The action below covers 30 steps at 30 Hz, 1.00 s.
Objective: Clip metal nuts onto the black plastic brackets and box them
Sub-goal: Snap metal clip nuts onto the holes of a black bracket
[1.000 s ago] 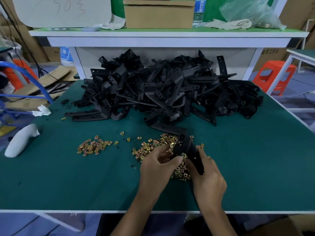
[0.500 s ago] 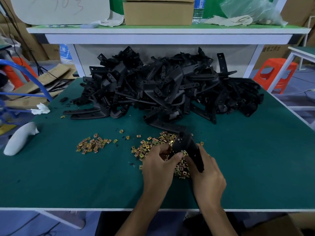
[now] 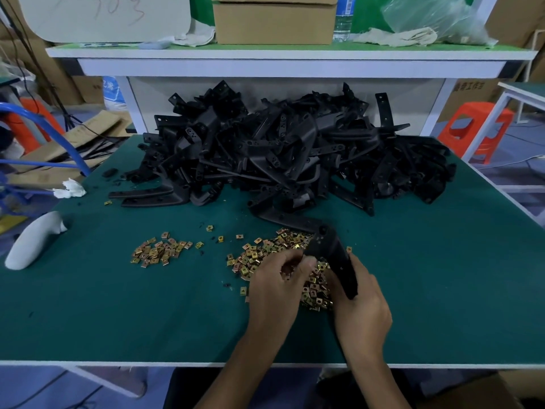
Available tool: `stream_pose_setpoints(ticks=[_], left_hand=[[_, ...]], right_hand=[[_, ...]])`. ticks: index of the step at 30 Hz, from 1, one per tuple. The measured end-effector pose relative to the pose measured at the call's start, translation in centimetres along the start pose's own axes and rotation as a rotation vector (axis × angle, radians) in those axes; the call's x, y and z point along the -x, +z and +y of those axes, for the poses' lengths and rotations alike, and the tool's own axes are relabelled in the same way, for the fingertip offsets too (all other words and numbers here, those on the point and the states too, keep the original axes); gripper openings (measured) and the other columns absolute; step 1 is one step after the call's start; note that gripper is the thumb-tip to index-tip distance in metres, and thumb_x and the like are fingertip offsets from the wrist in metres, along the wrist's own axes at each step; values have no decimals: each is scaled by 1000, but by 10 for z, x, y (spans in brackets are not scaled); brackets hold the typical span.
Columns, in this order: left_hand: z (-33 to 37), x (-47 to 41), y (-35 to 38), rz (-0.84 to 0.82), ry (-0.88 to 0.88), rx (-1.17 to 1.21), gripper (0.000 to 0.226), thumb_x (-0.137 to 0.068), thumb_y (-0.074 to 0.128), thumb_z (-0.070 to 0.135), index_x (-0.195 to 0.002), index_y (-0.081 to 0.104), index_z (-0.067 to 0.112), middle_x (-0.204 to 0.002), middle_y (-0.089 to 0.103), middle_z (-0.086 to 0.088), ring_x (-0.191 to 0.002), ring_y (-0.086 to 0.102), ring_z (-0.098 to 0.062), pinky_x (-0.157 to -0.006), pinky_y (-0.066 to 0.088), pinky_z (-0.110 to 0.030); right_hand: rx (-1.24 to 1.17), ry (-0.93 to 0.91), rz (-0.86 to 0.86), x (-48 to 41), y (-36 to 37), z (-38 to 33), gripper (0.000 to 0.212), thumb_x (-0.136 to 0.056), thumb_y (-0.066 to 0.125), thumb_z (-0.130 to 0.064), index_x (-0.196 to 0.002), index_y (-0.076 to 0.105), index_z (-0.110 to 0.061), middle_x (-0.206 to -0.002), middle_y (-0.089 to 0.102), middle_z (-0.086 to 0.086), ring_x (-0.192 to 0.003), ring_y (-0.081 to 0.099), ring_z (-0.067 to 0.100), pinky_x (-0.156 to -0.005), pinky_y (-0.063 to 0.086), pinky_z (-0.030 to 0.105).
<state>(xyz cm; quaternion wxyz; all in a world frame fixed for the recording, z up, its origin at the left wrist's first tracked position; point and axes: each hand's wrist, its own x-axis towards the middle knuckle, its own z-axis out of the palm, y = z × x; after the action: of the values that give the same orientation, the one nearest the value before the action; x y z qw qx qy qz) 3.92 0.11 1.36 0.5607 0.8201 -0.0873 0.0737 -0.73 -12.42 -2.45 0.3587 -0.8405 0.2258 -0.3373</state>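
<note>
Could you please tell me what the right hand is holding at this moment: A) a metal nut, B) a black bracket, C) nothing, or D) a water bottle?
B: the right hand grips a black bracket by its lower end, over the nuts.

Faint red handwriting on the white board [image 3: 103, 16], upper left, resembles 503 but stays unclear. Unreadable blue Chinese characters mark a cardboard box [image 3: 469, 93] at right. A bottle [image 3: 343, 16] label shows a barcode.
</note>
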Motion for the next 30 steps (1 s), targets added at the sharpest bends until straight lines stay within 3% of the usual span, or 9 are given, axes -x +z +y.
stream_pose_setpoints(ticks=[3,5,7,9,13,17,22,28,30], left_hand=[[-15,-22,-8,12,97,-132,29,-105,48,37,-101,72,21,-77,62,13,-74,57,-2,-68,45,-26],[-28,-42,-13,-57,117,-427,32,-105,49,30,-130,64,17,-112,68,0,-107,59,-19,-93,44,-34],[-36,-58,-14,-211,51,-687,47,-103,48,41,-146,49,22,-139,54,-3,-130,42,-28,-106,33,-40],[-39,-68,-11,-309,44,-779,47,-101,45,51,-142,52,29,-142,50,-1,-132,37,-29,-107,30,-43],[-38,-81,-7,-282,115,-777,27,-99,54,45,-115,70,29,-125,58,-2,-121,43,-28,-103,32,-43],[-33,-81,-5,-251,54,-633,14,-94,65,38,-99,72,27,-117,60,1,-117,46,-24,-98,37,-38],[-19,-74,-17,-178,-88,-113,6,-95,67,35,-91,68,30,-85,69,16,-83,65,4,-65,43,-8],[-9,-56,-24,-305,-112,233,14,-99,57,41,-95,70,40,-82,67,20,-76,59,3,-74,47,-19],[-5,-54,-22,-313,-114,278,14,-99,57,36,-97,71,39,-88,71,19,-84,64,-1,-81,49,-25]], right_hand=[[-88,84,-17,-3,0,3,59,-86,58,-60,-138,59,-32,-110,67,-6,-103,65,22,-78,44,35],[-99,98,-17,-4,0,4,61,-85,57,-61,-138,60,-30,-111,67,-6,-104,65,22,-81,48,38],[-94,96,-27,-4,0,3,63,-85,56,-62,-139,60,-29,-107,66,-8,-102,66,21,-79,49,37],[-92,95,-32,-3,0,3,63,-85,56,-63,-139,59,-30,-104,63,-11,-101,65,19,-77,47,35],[-88,105,-43,-4,0,1,64,-84,53,-66,-139,59,-33,-103,62,-14,-101,64,16,-76,43,32],[-60,96,-41,-3,-1,1,56,-88,63,-56,-139,59,-33,-108,66,-10,-103,65,18,-75,40,30],[-41,46,-57,-4,-1,-2,62,-86,60,-58,-140,59,-29,-107,67,-5,-101,66,20,-71,41,32],[-12,23,-71,-2,-1,-2,53,-89,72,-43,-137,62,-25,-103,68,0,-95,69,25,-67,44,33],[-17,17,-80,-2,-2,-3,52,-88,73,-41,-137,63,-25,-107,70,0,-98,69,24,-70,50,36]])
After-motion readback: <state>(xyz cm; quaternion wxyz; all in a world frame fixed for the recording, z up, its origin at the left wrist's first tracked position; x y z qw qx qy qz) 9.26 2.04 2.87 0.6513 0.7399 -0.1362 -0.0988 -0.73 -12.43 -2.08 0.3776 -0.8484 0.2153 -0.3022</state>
